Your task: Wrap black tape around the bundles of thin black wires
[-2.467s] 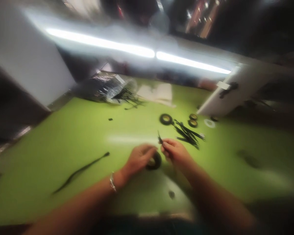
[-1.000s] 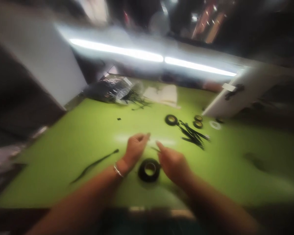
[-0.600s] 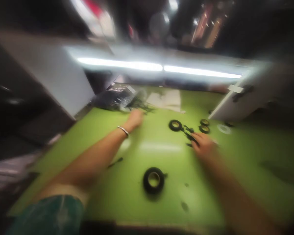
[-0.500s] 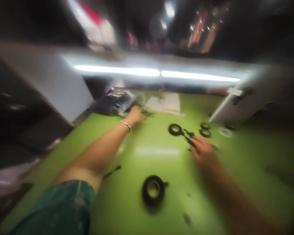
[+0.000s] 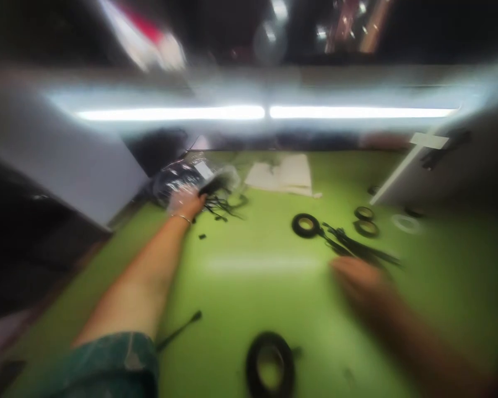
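My left hand is at the far left of the green table, closed on a clear plastic bag that has dark contents and a white label. Thin black cables spill from the bag's right side, beside my fingers. My right hand is smeared by motion, and its fingers cannot be made out. Just beyond it, a bundle of black cables lies on the table. A roll of black tape sits at the left end of that bundle.
A larger black tape roll is near the front. Two small black rolls and a white ring lie at right. White cloth or paper rests at the back. One black cable end lies beside my left forearm. Panels flank the table.
My left hand has moved left, from the loose cables onto the bag. My right hand has drawn back toward me, leaving the cable bundle on the table. The view has shifted slightly.
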Demonstrator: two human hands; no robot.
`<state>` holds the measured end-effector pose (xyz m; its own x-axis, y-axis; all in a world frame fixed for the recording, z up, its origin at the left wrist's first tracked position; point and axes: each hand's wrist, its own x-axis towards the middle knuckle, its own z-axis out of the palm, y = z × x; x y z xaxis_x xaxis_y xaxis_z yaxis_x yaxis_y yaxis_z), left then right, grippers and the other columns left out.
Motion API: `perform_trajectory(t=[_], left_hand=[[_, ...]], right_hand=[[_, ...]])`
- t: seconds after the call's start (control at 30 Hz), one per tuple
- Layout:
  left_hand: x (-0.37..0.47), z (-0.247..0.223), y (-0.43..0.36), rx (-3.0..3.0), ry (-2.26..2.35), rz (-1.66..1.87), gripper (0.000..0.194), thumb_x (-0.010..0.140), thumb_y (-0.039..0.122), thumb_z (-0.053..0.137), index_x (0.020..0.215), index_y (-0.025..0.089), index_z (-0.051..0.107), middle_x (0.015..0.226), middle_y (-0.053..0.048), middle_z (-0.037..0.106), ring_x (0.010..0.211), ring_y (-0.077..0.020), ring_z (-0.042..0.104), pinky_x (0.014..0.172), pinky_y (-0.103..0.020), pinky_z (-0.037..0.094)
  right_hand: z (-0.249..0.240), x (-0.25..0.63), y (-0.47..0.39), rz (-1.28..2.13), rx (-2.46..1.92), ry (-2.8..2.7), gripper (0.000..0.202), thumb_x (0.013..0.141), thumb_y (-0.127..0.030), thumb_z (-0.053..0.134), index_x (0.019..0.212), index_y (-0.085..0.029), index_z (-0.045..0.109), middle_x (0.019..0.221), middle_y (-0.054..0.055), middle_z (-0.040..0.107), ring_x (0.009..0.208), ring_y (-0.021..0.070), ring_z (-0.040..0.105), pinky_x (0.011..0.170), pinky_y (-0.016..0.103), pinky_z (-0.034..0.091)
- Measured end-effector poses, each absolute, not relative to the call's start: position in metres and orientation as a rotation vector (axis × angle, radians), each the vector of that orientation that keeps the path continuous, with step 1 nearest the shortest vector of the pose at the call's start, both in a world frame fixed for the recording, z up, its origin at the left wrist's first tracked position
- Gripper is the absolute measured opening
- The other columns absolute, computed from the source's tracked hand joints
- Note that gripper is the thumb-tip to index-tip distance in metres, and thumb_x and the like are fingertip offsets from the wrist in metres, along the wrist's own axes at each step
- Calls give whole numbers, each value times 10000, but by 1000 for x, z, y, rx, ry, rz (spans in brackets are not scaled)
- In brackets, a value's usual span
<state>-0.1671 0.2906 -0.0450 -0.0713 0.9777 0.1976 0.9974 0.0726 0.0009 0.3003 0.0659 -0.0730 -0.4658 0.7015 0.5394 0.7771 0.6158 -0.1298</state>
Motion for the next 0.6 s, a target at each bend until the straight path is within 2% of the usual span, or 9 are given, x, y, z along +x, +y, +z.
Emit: perform_trajectory(t=[0.13, 0.27, 0.37, 0.53, 0.6], left_hand=[[-159, -47, 270, -2126, -1994, -191, 370, 917, 352, 387, 1073, 97, 604, 1122, -214, 605, 1093, -333, 534, 928, -456, 400], [-132, -47, 253, -2298, -1735, -185, 239, 904, 221, 428, 1017, 112, 609, 1117, -196, 597, 1132, -292, 515, 973, -426, 367], [-111, -51, 232, -2378, -1632, -165, 225, 903, 199, 425, 979, 109, 616, 1066, -199, 602, 1077, -295, 546, 950, -440, 381], [-77, -57, 187, -2516, -1567, -134, 231, 904, 215, 425, 1012, 150, 619, 1046, -140, 620, 936, -236, 606, 820, -351, 459], [-68, -54, 172, -2555, -1565, -156, 237, 892, 234, 452, 1044, 167, 621, 1079, -129, 622, 962, -235, 605, 845, -352, 461]], right_hand=[[-71, 287, 63, -131, -1057, -2306, 241, 914, -179, 448, 1016, -208, 665, 935, 76, 709, 880, 196, 669, 773, 333, 558], [-69, 278, 60, -119, -993, -2322, 249, 908, -164, 437, 960, -221, 673, 883, 67, 704, 837, 186, 660, 734, 323, 550], [-67, 276, 58, -119, -980, -2335, 246, 906, -156, 432, 964, -207, 665, 875, 76, 700, 824, 182, 654, 720, 315, 542], [-64, 271, 54, -21, -975, -2371, 224, 901, -172, 453, 970, -195, 665, 867, 81, 703, 746, 170, 643, 670, 299, 530], [-64, 268, 53, 23, -998, -2341, 222, 906, -179, 458, 980, -191, 667, 883, 83, 707, 767, 173, 646, 692, 302, 529]])
